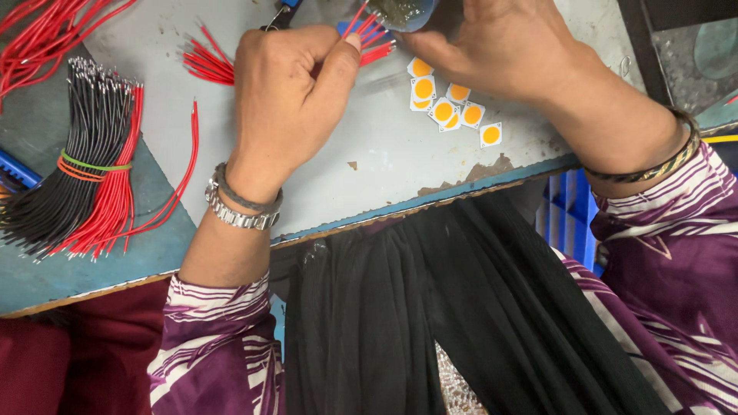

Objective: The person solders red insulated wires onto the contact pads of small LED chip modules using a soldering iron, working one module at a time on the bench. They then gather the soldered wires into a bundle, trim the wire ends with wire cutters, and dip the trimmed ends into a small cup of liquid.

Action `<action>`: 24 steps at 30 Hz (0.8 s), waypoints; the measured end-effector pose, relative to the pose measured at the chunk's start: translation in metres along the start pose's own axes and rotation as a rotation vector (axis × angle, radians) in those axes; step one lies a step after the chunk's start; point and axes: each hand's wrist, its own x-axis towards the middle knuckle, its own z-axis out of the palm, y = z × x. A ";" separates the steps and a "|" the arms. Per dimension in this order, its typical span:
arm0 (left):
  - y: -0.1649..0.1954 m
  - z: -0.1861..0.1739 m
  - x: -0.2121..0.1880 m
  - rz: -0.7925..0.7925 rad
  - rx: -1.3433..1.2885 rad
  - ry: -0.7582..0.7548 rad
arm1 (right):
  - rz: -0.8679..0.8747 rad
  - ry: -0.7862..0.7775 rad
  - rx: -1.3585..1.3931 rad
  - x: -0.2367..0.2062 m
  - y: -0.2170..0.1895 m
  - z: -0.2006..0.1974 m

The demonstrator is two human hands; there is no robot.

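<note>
Our left hand [288, 96] is curled into a loose fist, thumb and fingers pinching a small bunch of short red wires [367, 34] whose ends fan out toward a blue pot [403, 13] at the top edge. Our right hand [503, 42] is closed around that pot. Just below it, small white squares with orange discs [450, 100] lie scattered on the grey table [369, 165]. At far left rests a banded bundle of black and red wires [81, 165]; more loose red wires [207, 61] lie beside our left hand.
</note>
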 end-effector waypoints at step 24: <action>-0.006 0.009 0.002 0.094 0.026 0.119 | -0.254 0.109 -0.073 -0.016 0.033 0.018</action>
